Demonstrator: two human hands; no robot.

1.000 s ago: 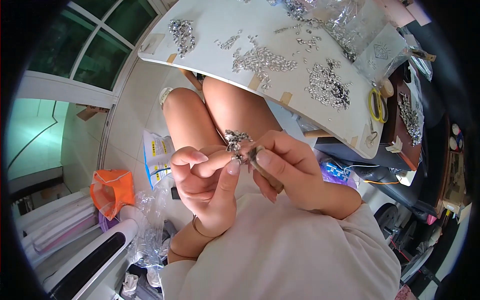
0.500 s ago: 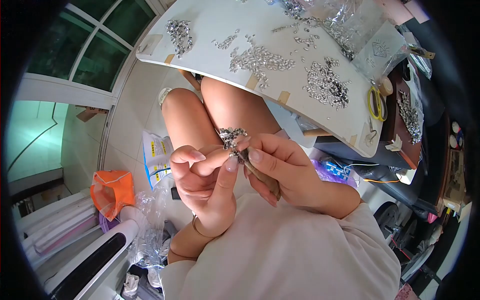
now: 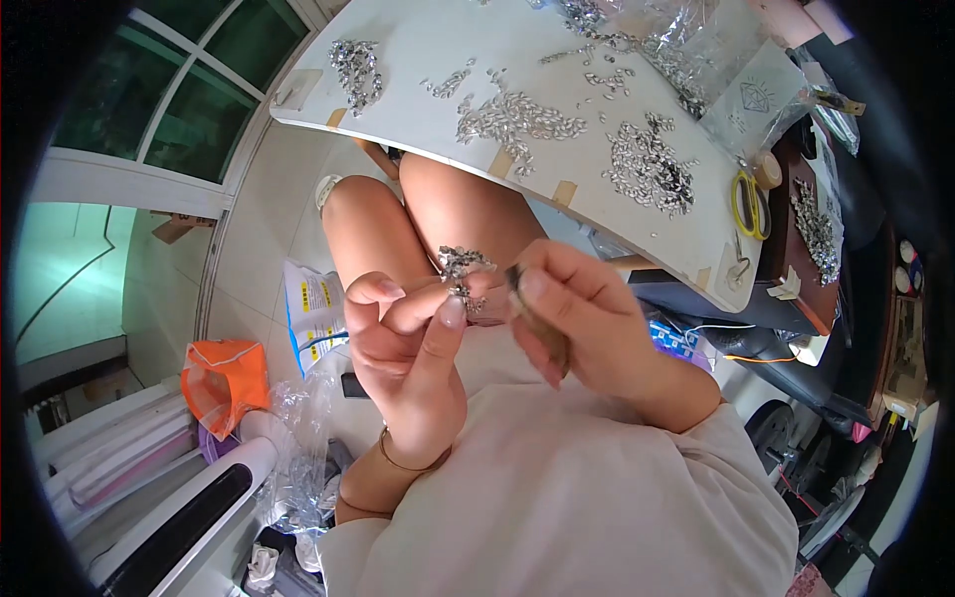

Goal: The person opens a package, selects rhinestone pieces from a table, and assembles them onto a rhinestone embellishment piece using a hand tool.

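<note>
Rhinestone cluster [image 3: 461, 265], silvery with darker glints, sits above your lap, in front of your white shirt [image 3: 577, 478]. Your left hand [image 3: 413, 343] pinches it between thumb and forefinger, so that most of the stones stand up past the fingertips and a few show beside the thumb; the other fingers curl loosely. A thin bracelet [image 3: 398, 460] circles that wrist. Your right hand [image 3: 585, 323] is just beside it, thumb and fingers pressed together on a slim brownish tool [image 3: 553, 345], whose dark tip points up near the cluster with a narrow gap between them. Your fingers cover much of this tool and its kind you cannot tell from here.

Beyond your knees, the white surface [image 3: 423, 45] carries a tangle of silvery rhinestone pieces [image 3: 356, 75] near one corner, a spread of loose clear stones [image 3: 522, 119] at the middle of the near edge, and a heap of silver and dark stones [image 3: 647, 169] further along. Yellow-handled scissors [image 3: 737, 207] lie past that heap, close to a roll of tape [image 3: 767, 169] and a clear plastic bag [image 3: 758, 99] printed with a diamond. On the floor, an orange bag [image 3: 227, 383] stands near a white-and-blue packet [image 3: 310, 308]
</note>
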